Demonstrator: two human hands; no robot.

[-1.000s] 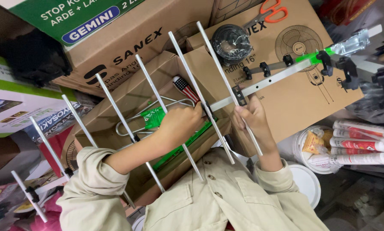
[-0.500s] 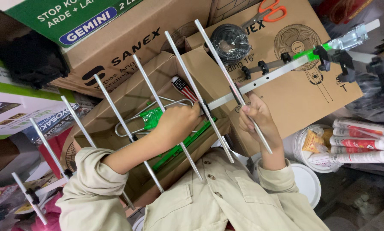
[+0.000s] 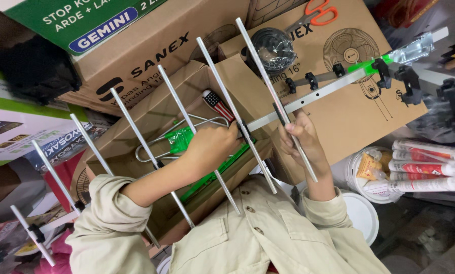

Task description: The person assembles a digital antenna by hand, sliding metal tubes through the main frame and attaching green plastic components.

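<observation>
Nearest: beige shirt sleeves and both forearms reaching up into the work.

Left hand point(image 3: 209, 147) closed round a screwdriver w/ striped red-white-blue handle point(image 3: 218, 104), tip down at the clamp where a rod meets the boom. Hardly shifted vs a sec ago, same spot on the same joint.

Right hand point(image 3: 301, 139) wrapped round one aluminium rod point(image 3: 275, 99) of the antenna, just below the boom point(image 3: 329, 91). Has slid up the rod since half a sec ago and the rod now sits steeper, closer to square w/ the boom. Reads as: rod being lined up and steadied while the driver works the clamp, so fastening of this element looks in hand, not finished.

Antenna itself held in the air across the lap, boom running from lower left to upper right, rods fanned across it. Green plastic bits near the left hand and at far end of boom.

Behind: open cardboard box point(image 3: 151, 116), bigger fan cartons, coil of black cable point(image 3: 273, 48), orange-handled scissors point(image 3: 318, 12) on top. Right side: white bucket point(image 3: 362, 172) w/ tubes of sealant point(image 3: 425, 162) lying by it.
</observation>
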